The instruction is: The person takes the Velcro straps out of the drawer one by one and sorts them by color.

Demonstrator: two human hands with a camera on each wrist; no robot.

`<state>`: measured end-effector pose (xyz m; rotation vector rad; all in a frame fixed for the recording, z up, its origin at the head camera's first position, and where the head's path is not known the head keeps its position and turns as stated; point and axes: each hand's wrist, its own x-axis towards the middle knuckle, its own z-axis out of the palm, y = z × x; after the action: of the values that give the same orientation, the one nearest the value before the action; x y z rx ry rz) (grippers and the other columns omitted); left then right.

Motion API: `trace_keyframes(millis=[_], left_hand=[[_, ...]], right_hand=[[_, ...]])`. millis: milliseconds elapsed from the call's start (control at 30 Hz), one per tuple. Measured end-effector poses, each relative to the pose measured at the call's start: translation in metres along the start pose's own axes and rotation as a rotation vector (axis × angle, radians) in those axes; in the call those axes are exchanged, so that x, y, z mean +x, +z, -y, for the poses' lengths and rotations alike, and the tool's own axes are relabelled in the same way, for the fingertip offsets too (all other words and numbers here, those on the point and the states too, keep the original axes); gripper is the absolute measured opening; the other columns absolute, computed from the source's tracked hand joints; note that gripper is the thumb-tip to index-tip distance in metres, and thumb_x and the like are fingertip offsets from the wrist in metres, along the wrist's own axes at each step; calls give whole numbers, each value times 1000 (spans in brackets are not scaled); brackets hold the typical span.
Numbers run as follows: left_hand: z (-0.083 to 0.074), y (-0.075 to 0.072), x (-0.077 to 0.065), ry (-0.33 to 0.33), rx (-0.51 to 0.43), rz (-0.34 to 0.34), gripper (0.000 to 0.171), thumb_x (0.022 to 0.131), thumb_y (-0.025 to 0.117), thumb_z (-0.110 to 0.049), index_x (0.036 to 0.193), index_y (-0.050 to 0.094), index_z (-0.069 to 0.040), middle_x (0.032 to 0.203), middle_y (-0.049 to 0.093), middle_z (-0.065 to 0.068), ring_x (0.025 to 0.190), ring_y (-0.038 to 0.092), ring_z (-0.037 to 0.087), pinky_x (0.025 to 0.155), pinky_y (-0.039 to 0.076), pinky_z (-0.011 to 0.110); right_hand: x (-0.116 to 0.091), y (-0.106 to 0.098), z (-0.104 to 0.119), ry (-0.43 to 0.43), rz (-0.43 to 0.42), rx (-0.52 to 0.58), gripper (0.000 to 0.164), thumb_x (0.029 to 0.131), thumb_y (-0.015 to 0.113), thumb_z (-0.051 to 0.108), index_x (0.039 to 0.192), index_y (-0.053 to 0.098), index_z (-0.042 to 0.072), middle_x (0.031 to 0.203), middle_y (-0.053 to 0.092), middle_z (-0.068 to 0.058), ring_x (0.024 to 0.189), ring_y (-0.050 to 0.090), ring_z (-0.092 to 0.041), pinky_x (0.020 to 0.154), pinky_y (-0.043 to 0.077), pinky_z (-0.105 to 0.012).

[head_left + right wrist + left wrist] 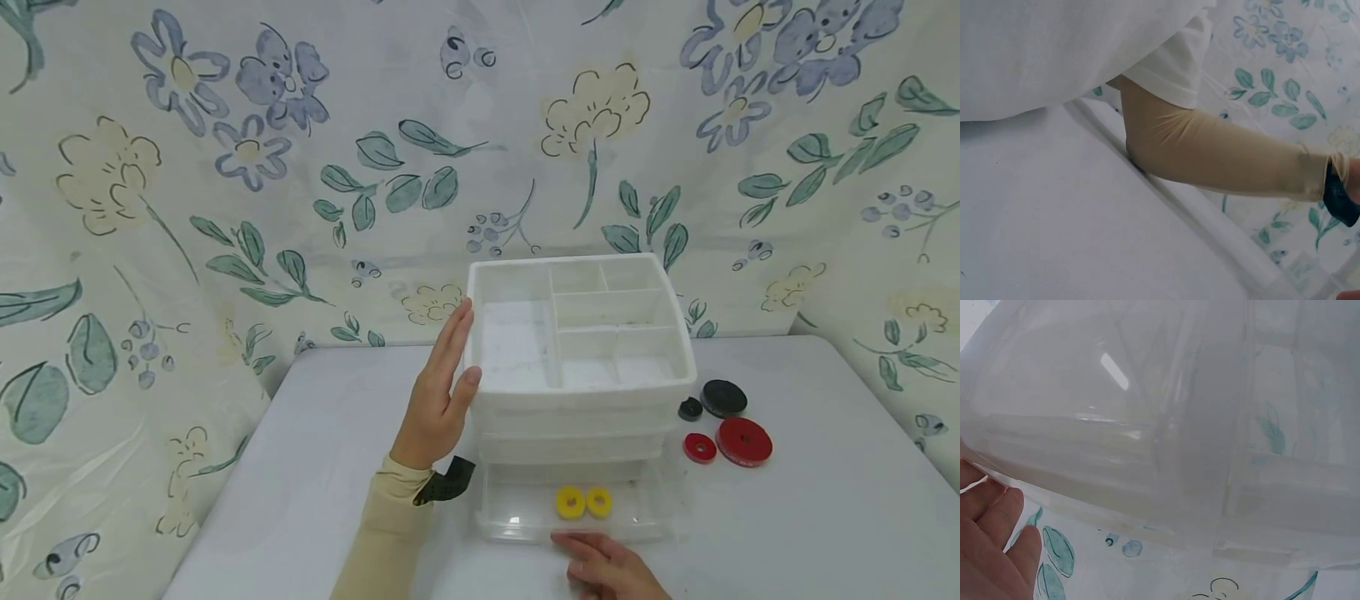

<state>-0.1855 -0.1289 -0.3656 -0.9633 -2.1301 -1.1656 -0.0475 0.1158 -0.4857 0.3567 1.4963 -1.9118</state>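
A white plastic drawer organizer [585, 404] with a divided top tray stands on the table. My left hand [437, 408] rests against its left side, fingers straight and pointing up; the left wrist view shows those fingers [1000, 519] beside the translucent wall. The bottom clear drawer [517, 500] is pulled out toward me. Inside lie two yellow rings, the left one [571, 502] beside the right one [599, 502]. At the drawer's front edge is my right hand [611, 568], its extended fingertips at the rim. Part of that hand is cut off by the frame.
Right of the organizer lie a large black disc [723, 398], a small black piece [690, 408], a large red disc [744, 442] and a small red ring [700, 448]. A floral sheet [405, 167] hangs behind the white table [315, 467].
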Motion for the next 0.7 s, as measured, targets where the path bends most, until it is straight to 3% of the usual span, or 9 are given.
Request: trace_keyframes(millis=[100,367,567,700], left_hand=[[0,0,0,7,-1,-4,64,109,35,-44,160,25,-6,166,21,8,152,22,26,123,19,38],[0,1,0,15,-6,-10,62,110,36,-40,159,25,-4,166,21,9,152,22,26,123,19,38],[-1,0,0,7,-10,-7,62,109,37,-39,158,26,-1,166,21,9,152,22,26,123,19,38],[-1,0,0,12,-5,-9,62,109,36,-40,159,26,-3,166,22,9,152,22,26,123,19,38]], right_hand=[[1,1,-1,-4,-5,-19,54,97,68,21,143,52,0,139,59,-18,100,57,-20,99,51,-39],[-1,4,-1,9,12,-38,60,96,69,24,145,46,-4,136,62,-13,102,57,-19,100,50,-42],[-2,6,3,39,94,-105,57,98,66,29,142,50,-3,131,66,-10,102,60,-19,103,50,-44],[-5,9,5,10,180,-136,52,99,64,32,139,55,-1,127,67,-8,101,61,-19,100,52,-39]])
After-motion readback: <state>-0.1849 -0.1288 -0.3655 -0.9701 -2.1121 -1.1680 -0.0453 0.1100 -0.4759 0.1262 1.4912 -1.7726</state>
